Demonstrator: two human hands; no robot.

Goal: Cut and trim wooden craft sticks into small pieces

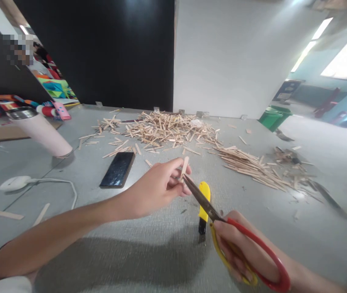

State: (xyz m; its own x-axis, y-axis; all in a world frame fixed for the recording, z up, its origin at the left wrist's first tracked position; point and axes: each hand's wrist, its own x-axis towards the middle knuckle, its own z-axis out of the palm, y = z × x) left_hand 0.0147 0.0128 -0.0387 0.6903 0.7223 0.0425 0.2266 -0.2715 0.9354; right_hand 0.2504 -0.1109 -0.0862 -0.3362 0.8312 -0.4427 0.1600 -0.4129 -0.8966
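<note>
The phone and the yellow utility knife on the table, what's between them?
In the head view, the left hand hangs between the phone and the yellow utility knife, pinching a wooden stick.

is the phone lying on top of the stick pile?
No, the phone lies flat on the bare table, just in front of the stick pile.

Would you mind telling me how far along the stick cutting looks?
Done: cut slivers lie piled to the right. In hand: the left hand holds a stick at the blades of the scissors in the right hand. Left: a heap of sticks behind.
</note>
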